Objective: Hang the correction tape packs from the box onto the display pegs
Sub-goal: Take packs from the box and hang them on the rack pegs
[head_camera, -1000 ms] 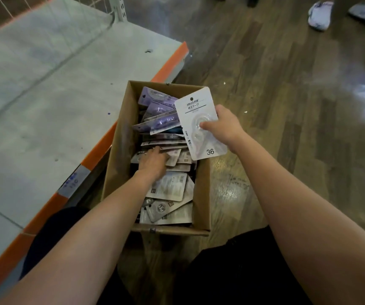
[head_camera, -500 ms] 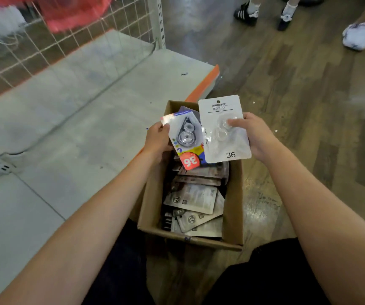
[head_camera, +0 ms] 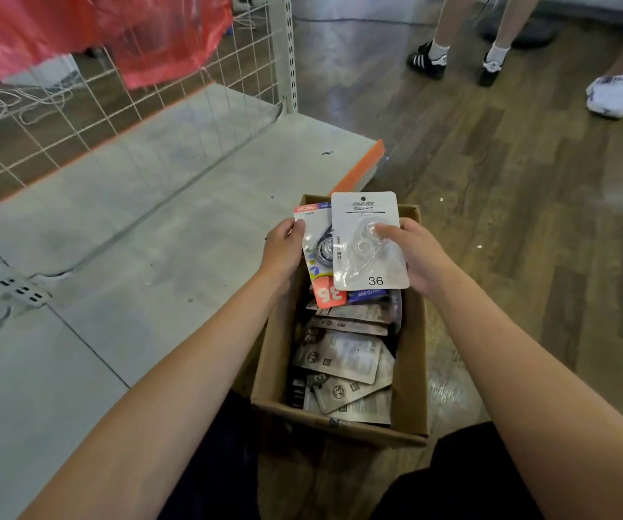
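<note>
Right hand (head_camera: 417, 257) pinches the white carded correction tape pack (head_camera: 368, 242), left hand (head_camera: 283, 245) the red-labelled one (head_camera: 315, 253), above the brown cardboard box (head_camera: 411, 369); light, stiff cards, probably best held by their edges.

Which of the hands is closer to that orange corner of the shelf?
Left. The left hand sits just below the orange shelf corner, slightly left of it; the right hand is farther off to the right.

Brown cardboard box (head_camera: 411, 373) on glossy wood floor (head_camera: 527, 219)
</note>
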A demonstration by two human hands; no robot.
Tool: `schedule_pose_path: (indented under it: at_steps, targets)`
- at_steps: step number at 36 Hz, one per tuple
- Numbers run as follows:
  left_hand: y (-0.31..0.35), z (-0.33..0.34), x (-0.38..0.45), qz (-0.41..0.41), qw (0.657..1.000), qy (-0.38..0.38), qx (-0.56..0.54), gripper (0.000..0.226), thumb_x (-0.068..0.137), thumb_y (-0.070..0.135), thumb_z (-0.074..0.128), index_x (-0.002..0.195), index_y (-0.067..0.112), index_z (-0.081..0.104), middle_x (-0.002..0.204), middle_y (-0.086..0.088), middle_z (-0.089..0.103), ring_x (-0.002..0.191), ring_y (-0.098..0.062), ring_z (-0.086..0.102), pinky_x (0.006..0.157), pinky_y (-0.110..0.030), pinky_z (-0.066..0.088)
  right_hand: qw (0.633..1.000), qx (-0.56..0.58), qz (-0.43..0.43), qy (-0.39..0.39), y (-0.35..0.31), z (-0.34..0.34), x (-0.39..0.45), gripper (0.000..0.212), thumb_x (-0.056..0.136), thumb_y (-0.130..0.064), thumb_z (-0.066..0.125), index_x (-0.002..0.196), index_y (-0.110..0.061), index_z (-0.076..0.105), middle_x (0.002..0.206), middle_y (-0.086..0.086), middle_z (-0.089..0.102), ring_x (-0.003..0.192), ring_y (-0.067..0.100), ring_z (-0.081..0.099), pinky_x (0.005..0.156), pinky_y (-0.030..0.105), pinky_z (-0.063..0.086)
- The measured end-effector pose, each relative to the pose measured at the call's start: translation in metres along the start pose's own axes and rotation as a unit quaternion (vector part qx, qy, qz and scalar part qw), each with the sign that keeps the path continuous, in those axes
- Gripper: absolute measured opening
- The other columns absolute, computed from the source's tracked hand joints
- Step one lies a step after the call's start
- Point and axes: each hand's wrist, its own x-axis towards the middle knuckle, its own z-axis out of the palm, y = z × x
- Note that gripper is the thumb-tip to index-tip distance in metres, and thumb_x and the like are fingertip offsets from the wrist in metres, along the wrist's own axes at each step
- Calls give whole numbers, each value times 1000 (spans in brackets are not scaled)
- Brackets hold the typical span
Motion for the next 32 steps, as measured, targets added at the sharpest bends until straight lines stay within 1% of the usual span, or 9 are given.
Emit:
schedule_pose_path:
  at_steps: [6,9,13,18,21,23,27,29,32]
  targets:
    - [9,-7,-6,-61,983,34,-170,23,95,-5,36,104,7,54,85,-12,61,70,-25,63,48,-27,56,996,59,19,61,2,-4,5,33,96,-15,55,126,-4,47,119,12,63,102,29,65,72,41,56]
    - [13,-12,-8,-84,967,54,-236,25,91,-10,36,91,6,54,80,-11,59,69,-25,62,50,-26,57,993,100,27,50,2,0,4,23,98,-12,52,120,-4,52,114,13,64,97,29,65,70,40,55]
    - [15,-10,-20,-137,957,13,-256,18,89,-11,43,82,1,54,76,-14,59,65,-23,63,52,-28,58,990,136,47,0,3,11,2,14,100,-11,47,108,-7,58,107,12,66,97,30,64,86,48,52]
    - [12,-16,-25,-183,979,-59,-69,18,84,-6,60,97,4,54,89,-13,64,74,-21,65,68,-31,57,998,59,-8,22,2,15,6,12,98,-13,52,109,-10,53,112,10,64,99,27,64,88,47,53]
    - [10,-26,-16,-92,990,-10,107,61,78,8,75,128,8,40,125,-8,50,110,-21,54,90,-31,46,998,-42,-41,-12,3,15,6,20,95,-15,56,114,-13,52,115,9,64,103,28,64,91,48,53]
    - [13,-33,-12,-30,985,-25,170,83,75,12,77,142,10,29,137,-3,41,124,-18,44,95,-25,37,994,-83,-38,-67,4,20,4,14,95,-15,57,108,-16,54,110,9,67,93,23,68,81,41,57]
    - [23,-45,-8,-59,958,-177,219,65,83,4,66,140,7,36,122,-8,54,101,-14,54,86,-25,45,990,-72,-36,-117,2,29,1,8,96,-14,56,101,-19,56,96,1,69,77,14,69,59,27,56]
    - [23,-52,-7,-66,947,-204,240,58,83,8,68,136,6,43,119,-8,57,105,-18,55,94,-29,45,990,-64,-41,-118,0,32,1,8,96,-16,56,104,-18,56,101,3,69,82,16,70,62,29,57]
    - [22,-59,-8,-44,955,-186,226,34,80,6,73,111,5,60,102,-6,64,96,-20,60,84,-30,48,993,-35,-51,-100,0,35,3,10,96,-15,55,106,-17,54,108,6,67,91,20,67,71,34,56]
